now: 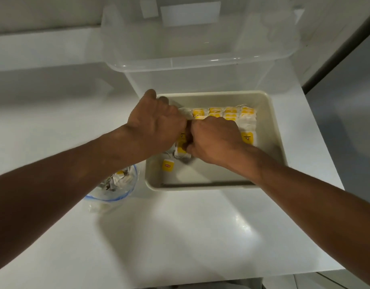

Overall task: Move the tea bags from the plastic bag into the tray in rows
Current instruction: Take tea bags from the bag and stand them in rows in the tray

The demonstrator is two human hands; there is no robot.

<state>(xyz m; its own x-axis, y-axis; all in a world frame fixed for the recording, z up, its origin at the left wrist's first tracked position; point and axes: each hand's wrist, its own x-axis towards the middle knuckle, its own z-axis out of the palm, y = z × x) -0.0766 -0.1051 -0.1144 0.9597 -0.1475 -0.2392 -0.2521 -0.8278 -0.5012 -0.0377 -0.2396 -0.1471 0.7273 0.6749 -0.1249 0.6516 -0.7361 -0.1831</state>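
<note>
Tea bags [247,119] already sit in neat rows across the upper part of the cream tray [272,122]. More remain in the plastic bag [121,180] at lower left, so I judge the job partly done. My right hand [215,138] pinches tea bags mid-tray. My left hand [157,122] curls over the rows' left end, and I cannot tell whether it grips.

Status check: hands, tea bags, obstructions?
Over tray, left hand and right hand both gripping tea bags. Rows fill far side; more in plastic bag. Nothing blocking.
</note>
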